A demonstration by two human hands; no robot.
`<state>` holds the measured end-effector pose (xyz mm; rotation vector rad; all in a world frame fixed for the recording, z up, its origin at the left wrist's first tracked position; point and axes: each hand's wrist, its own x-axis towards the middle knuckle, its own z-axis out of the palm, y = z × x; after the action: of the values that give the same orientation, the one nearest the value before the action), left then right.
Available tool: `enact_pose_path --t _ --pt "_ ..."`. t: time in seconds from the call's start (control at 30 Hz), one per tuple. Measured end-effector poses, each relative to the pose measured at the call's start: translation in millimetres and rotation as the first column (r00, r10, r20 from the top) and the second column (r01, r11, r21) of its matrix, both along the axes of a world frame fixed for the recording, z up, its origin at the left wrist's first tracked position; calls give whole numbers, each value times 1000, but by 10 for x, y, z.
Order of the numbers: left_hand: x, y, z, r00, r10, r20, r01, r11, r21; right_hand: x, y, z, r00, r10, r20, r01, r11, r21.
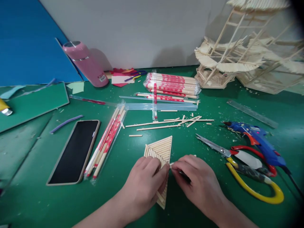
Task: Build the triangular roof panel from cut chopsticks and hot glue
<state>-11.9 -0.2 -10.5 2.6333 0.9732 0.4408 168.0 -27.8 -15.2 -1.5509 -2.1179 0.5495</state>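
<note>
On the green desk [35, 196], a dark phone [74, 151] lies face up at the left, with 1 wrapped chopstick packet [106, 144] just beside it. Near the middle, the left hand [144, 183] rests on a triangular panel [161, 148] of glued sticks, its grip clenched over the panel's right edge. The right hand [199, 183] meets it there, grip pinched on a small pale stick [171, 163] touching that edge. Further right lie scissors [237, 158] and a blue glue gun [258, 142], close together.
</note>
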Motion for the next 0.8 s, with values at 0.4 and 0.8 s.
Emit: enact_pose_path --t 0.4,0.8 --pt "-6 -17 -10 1000 16 5 -16 1000 -15 47 -17 -6 997 43 -64 -41 999 27" --pt "102 7 77 991 -59 -122 71 993 90 297 44 20 1000 -24 15 23 997 69"
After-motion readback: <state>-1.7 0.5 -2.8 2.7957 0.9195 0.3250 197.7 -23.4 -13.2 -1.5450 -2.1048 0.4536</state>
